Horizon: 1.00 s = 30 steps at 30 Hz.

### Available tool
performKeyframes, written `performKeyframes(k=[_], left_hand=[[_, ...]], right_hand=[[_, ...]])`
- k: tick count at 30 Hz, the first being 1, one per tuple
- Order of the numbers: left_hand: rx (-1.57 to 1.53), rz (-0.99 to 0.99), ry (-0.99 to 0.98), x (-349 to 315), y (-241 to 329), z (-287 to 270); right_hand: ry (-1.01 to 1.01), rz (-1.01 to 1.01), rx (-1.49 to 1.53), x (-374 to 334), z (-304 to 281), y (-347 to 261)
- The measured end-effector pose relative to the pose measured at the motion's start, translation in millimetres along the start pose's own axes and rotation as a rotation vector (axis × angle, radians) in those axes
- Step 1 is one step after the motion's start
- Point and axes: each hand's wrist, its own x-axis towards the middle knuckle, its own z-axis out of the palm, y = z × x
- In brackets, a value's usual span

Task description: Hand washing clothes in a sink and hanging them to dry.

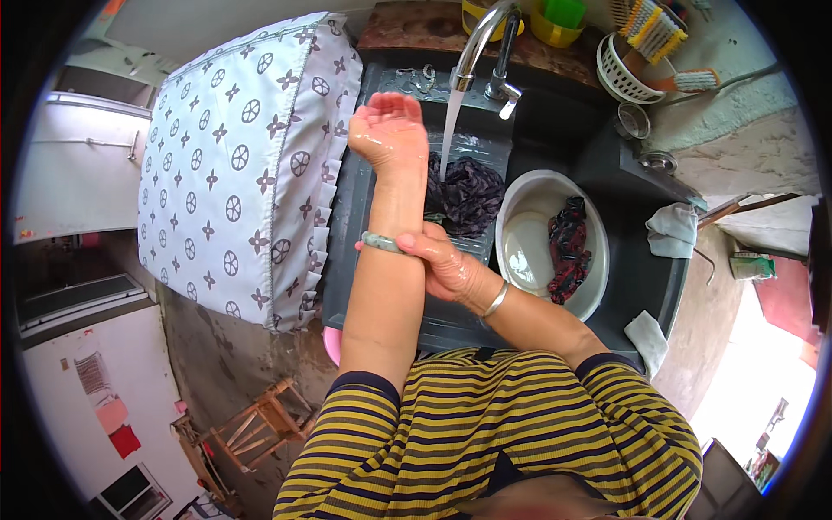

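Observation:
My left hand (390, 130) is raised beside the running water, wet, its palm showing and its fingers curled in with nothing in them. Around the left forearm sits a pale green stone bangle (381, 243). My right hand (444, 264), also wet, is wrapped round that forearm from beneath, its thumb pressing on the bangle. A silver bangle (497, 299) circles my right wrist. Water falls from a chrome tap (468, 65) onto a dark, crumpled wet cloth (468, 195) on the sink's ribbed drainboard. A white basin (527, 247) holds a dark red patterned cloth (569, 251).
A white patterned fabric cover (217, 173) drapes a bulky thing left of the black sink (555, 139). A white basket (620, 74) with brushes stands at the back right. Light rags (672, 230) hang over the right edge. A wooden stool (260, 425) stands on the floor.

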Motion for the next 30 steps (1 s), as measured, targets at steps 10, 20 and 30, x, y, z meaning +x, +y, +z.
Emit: performKeyframes(k=[10,20,30], left_hand=[[1.712,1.070,-0.677,-6.6,-36.2,-55.0],[2.582,0.165,-0.534,-4.6,-24.5,-105.5],[2.289,0.437,-0.530,-7.0,-11.6,-144.7]], right_hand=[[0.445,-0.040,0.123,3.8,-8.2,21.1],[1.121,-0.838,-2.170,30.3,-131.8,-82.1],[0.519,-0.038,-2.187,36.5,-130.8,-60.4]])
